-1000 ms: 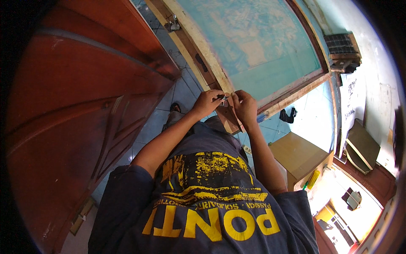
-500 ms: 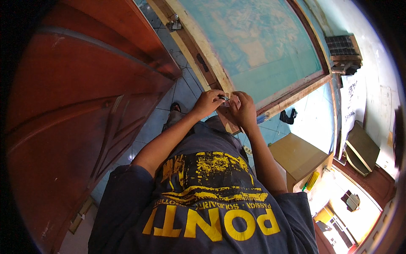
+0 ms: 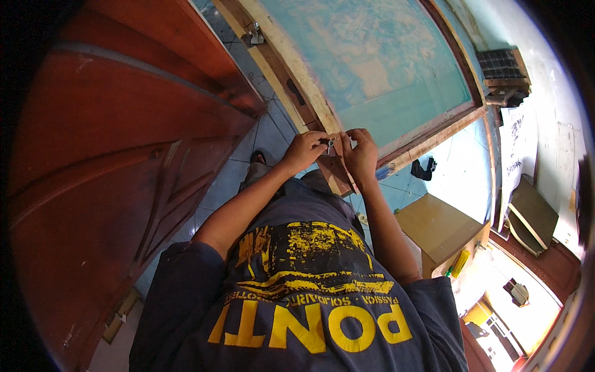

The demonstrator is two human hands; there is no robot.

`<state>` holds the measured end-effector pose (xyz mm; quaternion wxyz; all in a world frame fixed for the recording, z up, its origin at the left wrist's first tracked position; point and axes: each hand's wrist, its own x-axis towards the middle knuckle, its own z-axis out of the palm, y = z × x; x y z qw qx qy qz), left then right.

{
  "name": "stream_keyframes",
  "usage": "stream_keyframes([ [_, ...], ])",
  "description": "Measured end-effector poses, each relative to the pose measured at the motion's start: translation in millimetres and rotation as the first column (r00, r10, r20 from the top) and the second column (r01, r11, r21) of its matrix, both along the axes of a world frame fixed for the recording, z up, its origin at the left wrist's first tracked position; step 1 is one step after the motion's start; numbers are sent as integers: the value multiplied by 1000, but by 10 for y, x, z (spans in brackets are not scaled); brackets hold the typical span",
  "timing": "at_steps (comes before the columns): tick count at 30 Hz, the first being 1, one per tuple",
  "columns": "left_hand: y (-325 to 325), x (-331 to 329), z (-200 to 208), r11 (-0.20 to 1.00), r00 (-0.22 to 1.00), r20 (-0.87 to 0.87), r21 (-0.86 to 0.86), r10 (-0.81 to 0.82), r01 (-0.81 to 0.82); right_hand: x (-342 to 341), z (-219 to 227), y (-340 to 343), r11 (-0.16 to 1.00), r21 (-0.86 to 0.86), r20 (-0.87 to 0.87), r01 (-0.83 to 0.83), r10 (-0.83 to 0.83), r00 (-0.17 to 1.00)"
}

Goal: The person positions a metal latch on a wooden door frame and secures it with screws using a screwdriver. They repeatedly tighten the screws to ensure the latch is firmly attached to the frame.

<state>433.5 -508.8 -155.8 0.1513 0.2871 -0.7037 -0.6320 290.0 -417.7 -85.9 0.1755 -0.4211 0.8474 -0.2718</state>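
Both hands meet at the lower corner of a wooden frame (image 3: 291, 59) holding a pale blue screen. The left hand (image 3: 305, 150) and right hand (image 3: 359, 152) each pinch, grip closed, a small metal fitting (image 3: 331, 147) on the frame's edge. A red-brown door (image 3: 118, 161) leans left of the frame.

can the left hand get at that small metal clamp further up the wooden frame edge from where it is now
Probably not without moving. The left hand is down at the frame corner by the right hand, on a small metal piece. The upper clamp sits well up the rail. Nothing blocks the way.
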Motion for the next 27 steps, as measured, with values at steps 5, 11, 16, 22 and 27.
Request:
stream_keyframes([
  [5, -14, -18, 12, 998, 998, 28, 49, -52, 50, 79, -121, 71, 981, -117, 117, -157, 171, 978],
  [11, 4, -10, 15, 996, 1000, -16, 87, -25, 26, 102, -152, 147, 981, -136, 64, -138, 148, 987],
  [16, -9, -13, 89, 997, 998, 62, 71, -31, 27, 58, -242, 333, 977, 56, -79, -206, 210, 974],
  [22, -14, 5, 99, 999, 999, 39, 20, -31, 30, 188, -228, 291, 983, 85, -155, -163, 175, 972],
  [27, -32, 1, 161, 997, 994, 80, -27, -70, 72, 208, -314, 306, 988, 73, -151, -133, 143, 978],
])
